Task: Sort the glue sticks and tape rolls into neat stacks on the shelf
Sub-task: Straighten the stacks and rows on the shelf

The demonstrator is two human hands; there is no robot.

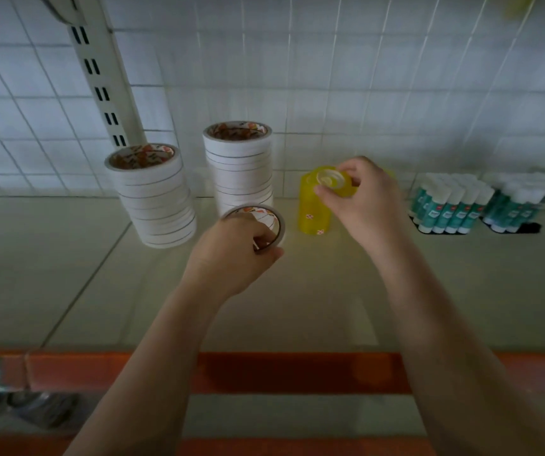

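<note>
While two white tape stacks and the glue sticks already stand sorted on the shelf, we hold two loose rolls. Our left hand grips a white roll; right-hand fingers pinch a yellow roll atop its stack.

Two bare forearms, sleeveless to the frame's lower edge. Left hand and right hand ungloved. Short, unpainted nails on the fingers.

Open shelf front; tape stacks crowd the back.
</note>
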